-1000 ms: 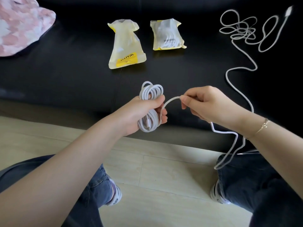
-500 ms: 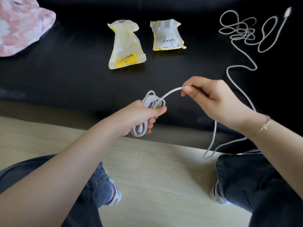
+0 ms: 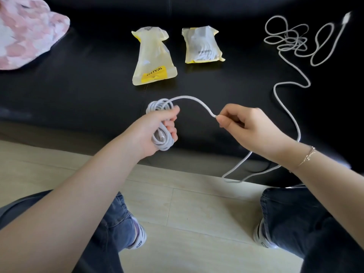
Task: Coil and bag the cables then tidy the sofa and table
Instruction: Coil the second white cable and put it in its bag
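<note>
My left hand (image 3: 157, 129) grips a coiled bundle of white cable (image 3: 160, 107) above the front edge of the black sofa (image 3: 88, 81). From the coil, the cable arcs right to my right hand (image 3: 250, 127), which pinches it between thumb and fingers. Past that hand the cable drops in a loop (image 3: 236, 174) toward the floor, then climbs the seat to a loose tangle (image 3: 291, 40) at the far right, ending in a plug (image 3: 346, 18). Two yellowish plastic bags lie on the seat: a flatter one (image 3: 152, 60) and a filled one (image 3: 201, 45).
A pink and white cushion (image 3: 25, 34) sits at the sofa's far left. Pale wood floor (image 3: 187, 213) lies below, with my jeans-clad knees and white shoes at both lower corners. A thin bracelet is on my right wrist.
My right hand has moved right and down, drawing out a longer arc of cable from the coil. My left hand has turned the coil slightly and stayed in place.
</note>
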Demonstrator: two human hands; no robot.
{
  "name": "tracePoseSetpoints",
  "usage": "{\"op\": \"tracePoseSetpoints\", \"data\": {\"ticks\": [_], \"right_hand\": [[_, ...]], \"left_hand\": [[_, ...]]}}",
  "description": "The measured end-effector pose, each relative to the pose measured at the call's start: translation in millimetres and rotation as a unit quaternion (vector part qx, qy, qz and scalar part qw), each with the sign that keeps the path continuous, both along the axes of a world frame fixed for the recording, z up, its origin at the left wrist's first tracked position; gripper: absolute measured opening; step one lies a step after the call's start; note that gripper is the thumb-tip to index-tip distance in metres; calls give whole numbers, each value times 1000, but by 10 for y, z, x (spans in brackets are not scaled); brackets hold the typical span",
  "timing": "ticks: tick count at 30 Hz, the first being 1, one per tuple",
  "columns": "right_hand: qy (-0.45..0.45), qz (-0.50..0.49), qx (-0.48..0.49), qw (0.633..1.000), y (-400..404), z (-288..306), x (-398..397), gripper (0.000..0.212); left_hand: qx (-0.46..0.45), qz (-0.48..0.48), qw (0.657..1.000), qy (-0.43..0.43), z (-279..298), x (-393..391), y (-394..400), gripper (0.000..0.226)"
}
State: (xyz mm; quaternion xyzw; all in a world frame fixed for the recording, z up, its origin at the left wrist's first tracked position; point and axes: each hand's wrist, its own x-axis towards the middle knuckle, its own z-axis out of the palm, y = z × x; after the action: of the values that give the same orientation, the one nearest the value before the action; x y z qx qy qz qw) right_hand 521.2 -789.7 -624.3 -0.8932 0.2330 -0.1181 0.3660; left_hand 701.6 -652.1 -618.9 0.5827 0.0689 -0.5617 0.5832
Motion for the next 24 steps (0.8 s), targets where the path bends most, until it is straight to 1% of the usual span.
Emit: {"op": "tracePoseSetpoints", "data": {"ticks": [2,4,8,11,14,16,19,20,22,24], "right_hand": [[7,-4,-12,1000,27,-33,13,23],[23,-5,-26,999,48,-61,15,24],[62,7,-30,998,72,-90,13,25],[86,21,-26,996,108,-105,29,26],[105,32,5,994,131,-100,44,28],[111,39,27,993,137,-90,51,29],[123,50,37,990,155,-67,51,28],[128,55,38,990,168,-61,49,28],[135,66,38,988,198,-55,47,28],[134,70,39,988,220,-55,52,28]], "left_hand": [[-15,-47,998,-25,-3,-63,6,22],[-23,-67,997,-22,27,-120,2,19],[-64,-64,996,23,54,-165,-10,39],[-98,-67,992,51,51,-189,-16,41],[-143,-98,980,99,88,-204,-1,41],[-156,-125,976,83,111,-222,4,43],[-133,-161,978,24,135,-263,-4,42],[-119,-166,979,4,133,-273,-8,40],[-93,-163,982,-29,107,-292,-18,27],[-82,-142,986,-39,87,-307,-30,20]]}}
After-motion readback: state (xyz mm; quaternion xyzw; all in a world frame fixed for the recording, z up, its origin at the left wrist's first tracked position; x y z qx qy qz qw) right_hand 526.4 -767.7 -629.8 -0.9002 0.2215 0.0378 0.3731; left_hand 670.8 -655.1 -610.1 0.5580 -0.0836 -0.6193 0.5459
